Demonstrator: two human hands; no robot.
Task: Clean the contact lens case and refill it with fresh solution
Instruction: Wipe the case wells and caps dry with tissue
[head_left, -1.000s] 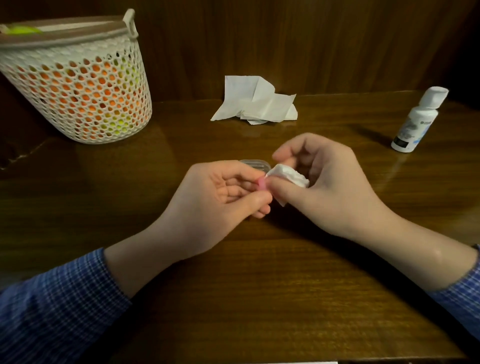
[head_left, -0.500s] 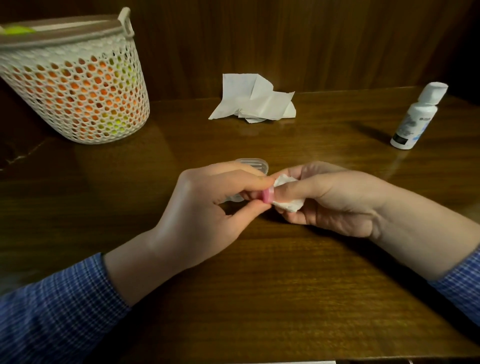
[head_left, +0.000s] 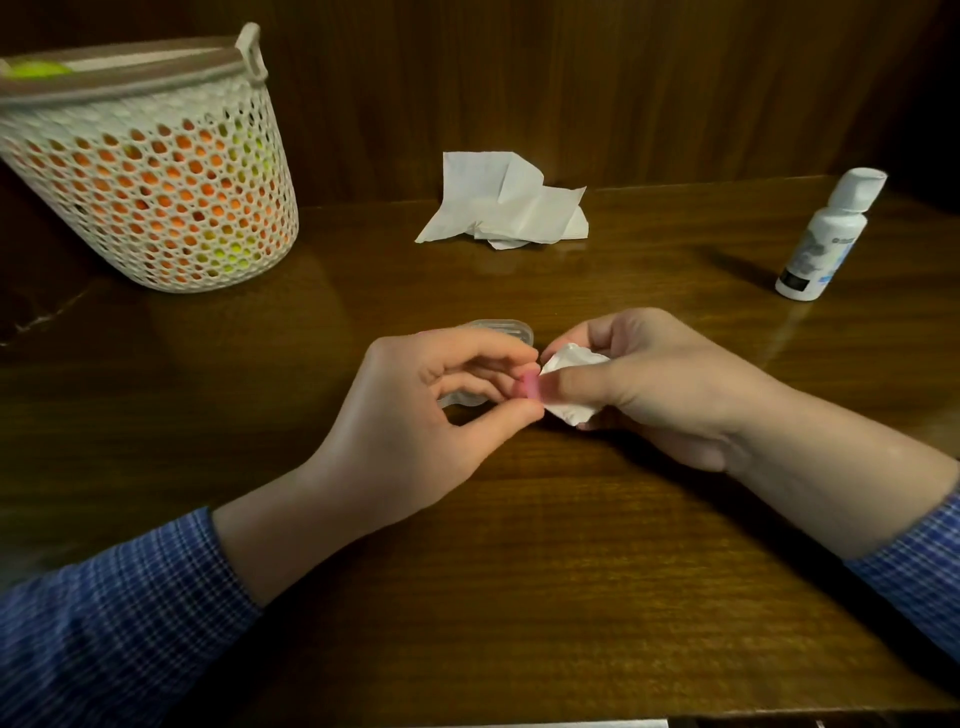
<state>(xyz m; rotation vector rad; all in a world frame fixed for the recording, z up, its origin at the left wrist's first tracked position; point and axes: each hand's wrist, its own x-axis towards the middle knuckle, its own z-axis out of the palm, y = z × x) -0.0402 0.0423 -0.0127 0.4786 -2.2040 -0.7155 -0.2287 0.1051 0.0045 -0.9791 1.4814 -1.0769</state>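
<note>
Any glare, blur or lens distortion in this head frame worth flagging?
Head view: dim warm light, glare streaks on the table near the solution bottle; the basket rim is blurred and bowed by the wide angle; both hands, left and right, stay fairly sharp.

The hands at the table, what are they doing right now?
A person is wiping a small pink piece, pinched in the left hand, with a wad of tissue held in the right hand. The clear lens case lies behind the left hand. The solution bottle stands capped, far right.
</note>
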